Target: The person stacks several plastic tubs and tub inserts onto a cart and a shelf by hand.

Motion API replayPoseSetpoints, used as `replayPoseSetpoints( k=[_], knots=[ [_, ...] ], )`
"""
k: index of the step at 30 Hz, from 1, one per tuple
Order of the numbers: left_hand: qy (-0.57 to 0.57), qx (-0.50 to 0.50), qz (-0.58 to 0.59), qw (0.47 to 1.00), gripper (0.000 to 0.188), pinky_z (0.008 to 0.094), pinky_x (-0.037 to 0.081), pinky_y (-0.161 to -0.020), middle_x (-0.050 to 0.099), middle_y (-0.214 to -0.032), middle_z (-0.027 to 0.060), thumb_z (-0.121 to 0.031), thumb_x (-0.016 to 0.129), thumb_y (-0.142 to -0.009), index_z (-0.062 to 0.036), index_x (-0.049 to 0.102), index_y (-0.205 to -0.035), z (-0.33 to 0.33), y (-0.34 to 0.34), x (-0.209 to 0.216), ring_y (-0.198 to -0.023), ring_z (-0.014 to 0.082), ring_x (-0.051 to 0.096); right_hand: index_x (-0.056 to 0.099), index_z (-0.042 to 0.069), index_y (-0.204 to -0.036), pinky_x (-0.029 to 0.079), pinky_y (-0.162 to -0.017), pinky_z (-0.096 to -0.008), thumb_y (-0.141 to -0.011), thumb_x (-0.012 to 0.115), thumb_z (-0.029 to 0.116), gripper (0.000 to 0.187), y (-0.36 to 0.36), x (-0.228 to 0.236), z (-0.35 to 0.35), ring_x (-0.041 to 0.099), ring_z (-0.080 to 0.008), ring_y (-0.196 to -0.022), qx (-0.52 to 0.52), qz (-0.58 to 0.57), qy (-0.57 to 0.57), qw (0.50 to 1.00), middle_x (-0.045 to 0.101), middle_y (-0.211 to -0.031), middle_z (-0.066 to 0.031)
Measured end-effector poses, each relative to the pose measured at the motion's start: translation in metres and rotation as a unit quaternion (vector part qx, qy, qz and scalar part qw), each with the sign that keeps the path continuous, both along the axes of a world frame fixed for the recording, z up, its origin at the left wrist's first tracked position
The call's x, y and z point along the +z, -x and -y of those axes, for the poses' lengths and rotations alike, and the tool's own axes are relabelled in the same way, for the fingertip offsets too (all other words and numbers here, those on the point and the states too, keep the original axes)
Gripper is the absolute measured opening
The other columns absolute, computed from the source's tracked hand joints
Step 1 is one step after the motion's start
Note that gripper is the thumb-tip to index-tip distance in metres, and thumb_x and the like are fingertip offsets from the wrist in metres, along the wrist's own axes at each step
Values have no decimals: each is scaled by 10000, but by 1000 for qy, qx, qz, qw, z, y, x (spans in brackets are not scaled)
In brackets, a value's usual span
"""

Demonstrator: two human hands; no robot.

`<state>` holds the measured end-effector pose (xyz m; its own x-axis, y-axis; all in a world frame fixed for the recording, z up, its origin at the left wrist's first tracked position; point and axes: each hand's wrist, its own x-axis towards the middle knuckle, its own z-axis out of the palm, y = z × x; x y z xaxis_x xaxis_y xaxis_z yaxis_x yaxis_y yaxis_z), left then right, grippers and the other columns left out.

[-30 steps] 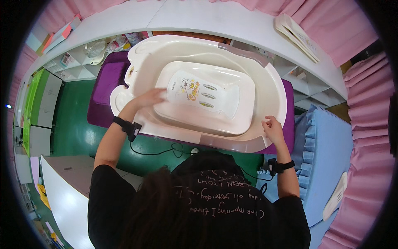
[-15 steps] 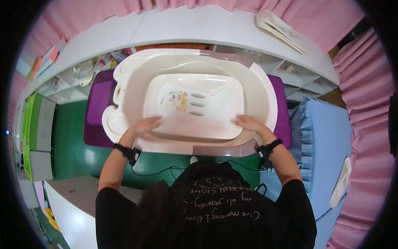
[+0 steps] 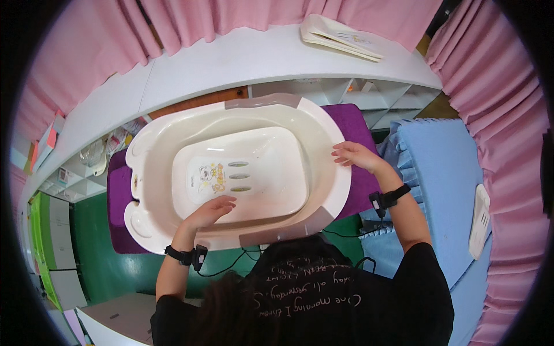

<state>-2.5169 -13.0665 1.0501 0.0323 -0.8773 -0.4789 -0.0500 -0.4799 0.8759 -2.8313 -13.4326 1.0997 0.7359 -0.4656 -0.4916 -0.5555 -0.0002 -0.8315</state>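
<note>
A cream baby bathtub (image 3: 154, 131) with grey-brown patches on its rim stands before me. Inside it lies a white bath insert (image 3: 265, 173), a shallow tray with three slots and a cartoon print. My left hand (image 3: 212, 211) hovers over the insert's near edge, fingers stretched and nothing in them. Over the tub's right rim is my right hand (image 3: 355, 155), its fingers apart and holding nothing; whether it touches the rim I cannot tell. Each wrist wears a black strap with a small device.
The tub rests on a purple-covered surface (image 3: 355, 118). Behind it runs a white shelf unit (image 3: 190, 75), with flat white panels (image 3: 340, 37) on top. To the right is a blue-covered bed (image 3: 444, 167) with another slotted white panel (image 3: 479, 222). Black cables trail near me.
My right hand has moved off the insert to the tub's right rim. My left hand stays near the insert's near edge. The whole view has shifted and turned.
</note>
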Motion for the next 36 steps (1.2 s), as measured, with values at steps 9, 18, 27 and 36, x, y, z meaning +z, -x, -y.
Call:
replayPoseSetpoints(
  k=[9, 18, 27, 36],
  knots=[
    [9, 147, -45, 988, 284, 274, 421, -834, 600, -1071, 44, -162, 496, -903, -76, 514, -1173, 108, 45, 19, -1015, 131, 550, 511, 70, -1161, 482, -753, -300, -908, 506, 284, 331, 40, -2, 149, 597, -160, -924, -55, 11, -7, 998, 594, -1090, -72],
    [-32, 313, -110, 943, 284, 294, 453, -833, 592, -1080, 82, -105, 477, -907, -47, 491, -1184, 134, 159, 7, -1004, 175, 568, 560, 29, -983, 492, -606, -271, -880, 516, 192, 197, 2, -93, 326, 604, -155, -737, -248, 107, -31, 962, 628, -894, -92],
    [-70, 258, -36, 963, 598, 321, 436, -888, 465, -1162, 85, -132, 662, -822, -76, 375, -1343, 168, 237, 6, -1071, 196, 492, 566, 32, -1031, 487, -723, -319, -832, 538, 127, 222, -112, -112, 465, 605, -211, -828, -221, 174, 171, 944, 621, -919, -85],
    [-105, 303, 29, 947, 621, 336, 384, -916, 443, -1213, 91, -137, 684, -784, -123, 404, -1338, 161, 272, 19, -1120, 217, 449, 397, 56, -1306, 218, -1057, -499, -761, 586, 131, 581, -165, -118, 487, 282, -347, -1303, -111, 130, 624, 763, 370, -1373, -170]
  ],
)
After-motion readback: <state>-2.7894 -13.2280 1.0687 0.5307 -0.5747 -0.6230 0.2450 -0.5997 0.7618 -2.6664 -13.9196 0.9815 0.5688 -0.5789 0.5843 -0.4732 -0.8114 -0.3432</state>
